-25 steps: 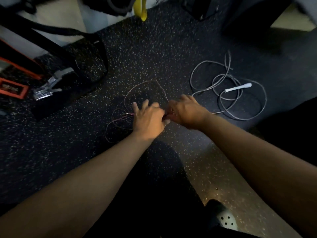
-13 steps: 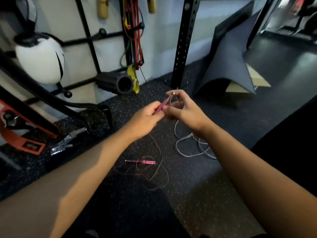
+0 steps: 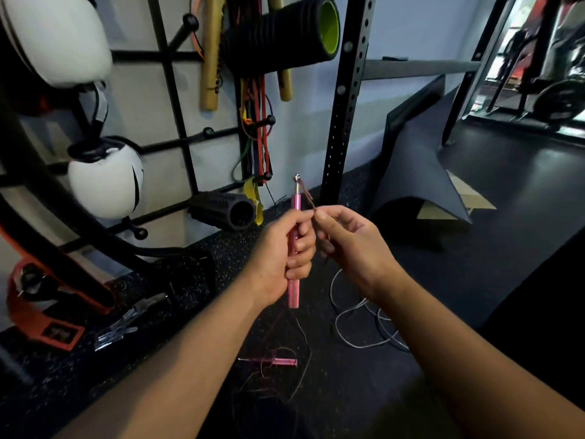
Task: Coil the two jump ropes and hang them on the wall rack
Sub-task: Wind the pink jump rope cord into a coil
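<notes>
My left hand (image 3: 281, 251) grips a pink jump rope handle (image 3: 296, 201) upright, its metal swivel on top. My right hand (image 3: 351, 245) pinches the thin dark pink cord (image 3: 307, 195) just below that swivel. The cord hangs down to the floor, where the second pink handle (image 3: 278, 362) lies amid loose loops. The grey jump rope (image 3: 357, 324) lies tangled on the floor to the right, partly hidden by my right forearm. The black wall rack (image 3: 177, 103) with pegs is straight ahead on the wall.
The rack holds white balls (image 3: 104, 179), foam rollers (image 3: 281, 33), wooden sticks and coloured bands (image 3: 259, 131). A black perforated upright (image 3: 342, 99) stands just behind my hands. A folded dark mat (image 3: 418, 172) lies on the right. Orange and black equipment (image 3: 47, 299) sits low at left.
I have lifted the pink handle off the floor and raised my view to the wall. The handle now stands upright in my left hand, and my right hand has taken the cord.
</notes>
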{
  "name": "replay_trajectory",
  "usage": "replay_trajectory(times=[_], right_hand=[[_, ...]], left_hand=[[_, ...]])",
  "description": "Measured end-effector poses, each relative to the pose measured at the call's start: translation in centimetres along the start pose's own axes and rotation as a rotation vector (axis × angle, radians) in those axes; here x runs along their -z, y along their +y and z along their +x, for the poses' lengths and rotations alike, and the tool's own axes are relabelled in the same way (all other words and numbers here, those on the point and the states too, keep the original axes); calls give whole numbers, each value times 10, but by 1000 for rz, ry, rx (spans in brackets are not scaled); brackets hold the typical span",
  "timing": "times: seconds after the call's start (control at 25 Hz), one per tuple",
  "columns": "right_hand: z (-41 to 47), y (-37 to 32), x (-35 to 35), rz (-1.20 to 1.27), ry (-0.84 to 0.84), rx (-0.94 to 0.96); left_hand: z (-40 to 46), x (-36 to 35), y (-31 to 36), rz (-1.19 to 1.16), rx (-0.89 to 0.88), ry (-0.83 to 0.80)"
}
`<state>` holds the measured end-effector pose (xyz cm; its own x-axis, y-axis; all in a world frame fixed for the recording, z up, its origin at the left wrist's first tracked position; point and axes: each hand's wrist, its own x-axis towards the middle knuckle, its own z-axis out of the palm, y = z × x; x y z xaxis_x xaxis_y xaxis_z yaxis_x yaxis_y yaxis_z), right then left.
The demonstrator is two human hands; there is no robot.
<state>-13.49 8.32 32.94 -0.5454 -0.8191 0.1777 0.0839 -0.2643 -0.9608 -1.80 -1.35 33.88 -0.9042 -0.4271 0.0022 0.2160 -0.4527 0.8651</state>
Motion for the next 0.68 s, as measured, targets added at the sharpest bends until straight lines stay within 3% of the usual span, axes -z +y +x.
replay_trajectory(times=[0.2, 0.4, 0.52, 0.6, 0.68], right_hand=[[1, -5, -4, -30, 35, 10], [-9, -3, -7, -323, -109, -52], [-8, -24, 2, -548, -200, -128], [-8, -54, 12, -632, -226, -122], [-10, -85, 17, -713, -204, -42]], left_hand=[[19, -13, 28, -70, -97, -125], [34, -12, 52, -32, -272, 11], [33, -1, 61, 511, -352, 121], [24, 2, 64, 867, -315, 91], [12, -1, 62, 1014, -237, 4]])
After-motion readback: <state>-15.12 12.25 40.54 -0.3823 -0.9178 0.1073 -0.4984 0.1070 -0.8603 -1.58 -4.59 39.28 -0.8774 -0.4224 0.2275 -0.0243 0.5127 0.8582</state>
